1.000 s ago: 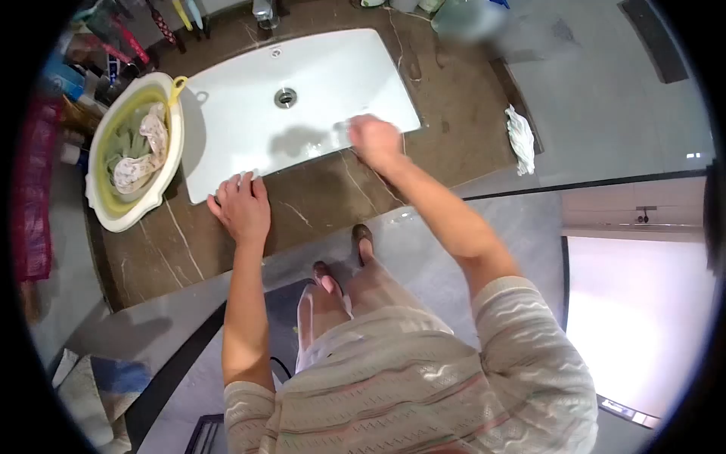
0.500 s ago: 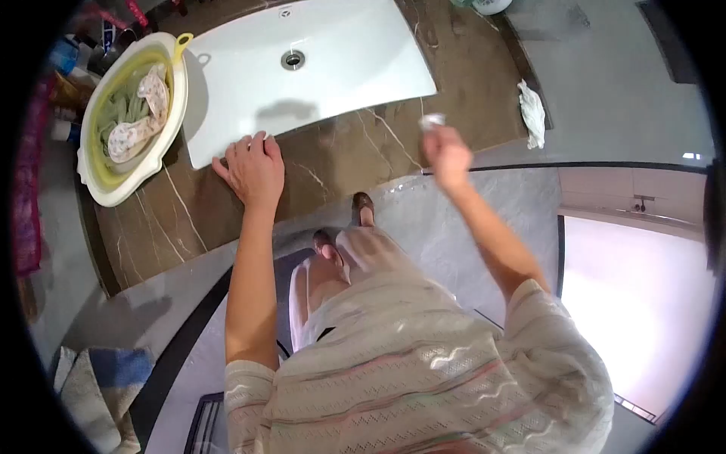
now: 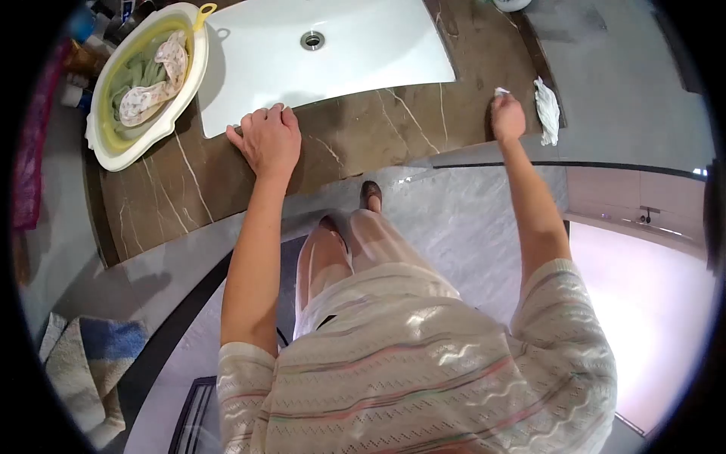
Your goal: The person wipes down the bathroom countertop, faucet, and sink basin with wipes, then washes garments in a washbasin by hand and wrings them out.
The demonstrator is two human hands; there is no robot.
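My left hand (image 3: 270,141) rests on the front rim of the white sink (image 3: 355,64), fingers spread and curled slightly over the edge, with nothing in it. At the right end of the brown veined counter (image 3: 340,140), my right hand (image 3: 508,119) is closed on a small white wad (image 3: 501,92), which looks like a tissue. Only a tip of the wad shows above the fingers. Just right of that hand lies a crumpled white cloth or tissue (image 3: 547,112), apart from it, along the counter's edge.
A white and yellow basin (image 3: 198,91) with wet-looking green and patterned fabric stands left of the sink. Bottles (image 3: 76,97) crowd the back left corner. A towel (image 3: 98,363) hangs at the lower left. Grey floor (image 3: 469,204) lies below the counter.
My right hand has moved right along the counter with the white wad, closer to the crumpled white cloth or tissue. My left hand stays on the sink rim. The view has shifted slightly.
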